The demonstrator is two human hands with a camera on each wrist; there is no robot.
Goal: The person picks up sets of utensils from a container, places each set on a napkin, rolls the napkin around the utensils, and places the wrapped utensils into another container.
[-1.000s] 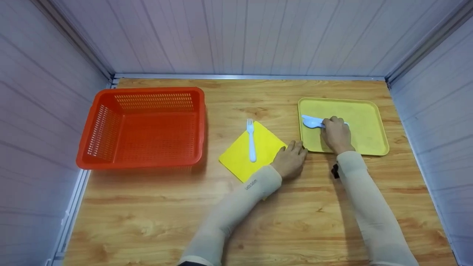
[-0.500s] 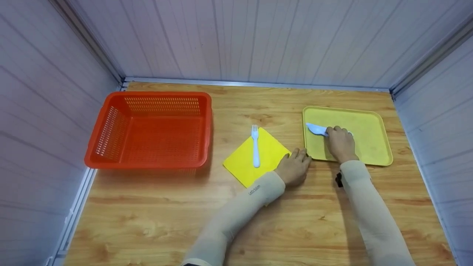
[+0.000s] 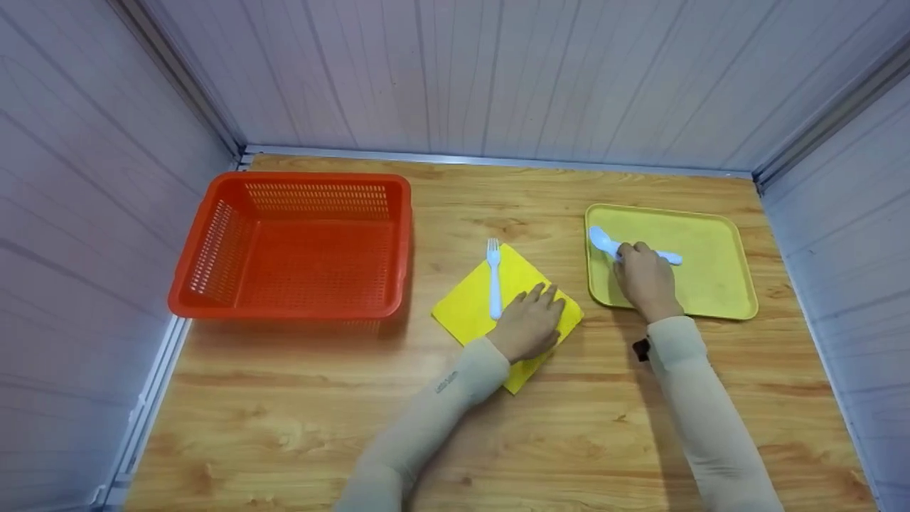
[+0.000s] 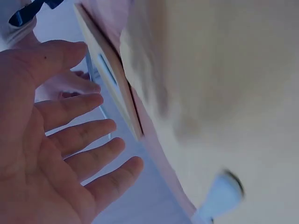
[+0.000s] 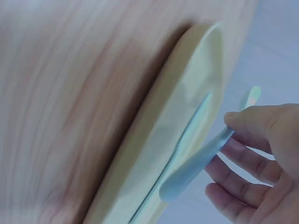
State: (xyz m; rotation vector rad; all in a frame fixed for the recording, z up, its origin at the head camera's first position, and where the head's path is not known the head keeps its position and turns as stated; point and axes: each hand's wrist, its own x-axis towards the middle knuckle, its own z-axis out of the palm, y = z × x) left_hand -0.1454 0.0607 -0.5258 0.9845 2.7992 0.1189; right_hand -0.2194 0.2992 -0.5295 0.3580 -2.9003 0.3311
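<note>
My right hand pinches a pale blue plastic spoon between thumb and fingers, over the yellow tray. Its bowl points to the tray's left side. Beneath the spoon, a pale blue knife lies on the tray, best seen in the right wrist view; in the head view the hand and spoon largely hide it. My left hand is spread over the yellow napkin, holding nothing; whether it touches the napkin I cannot tell. A pale blue fork lies on the napkin, tines toward the back wall.
A red perforated plastic basket stands at the left of the wooden table. Panel walls enclose the table at the back and on both sides.
My left hand has moved left from the tray's near corner to over the napkin. The spoon, earlier lined up with the knife, is now turned at an angle in my right hand.
</note>
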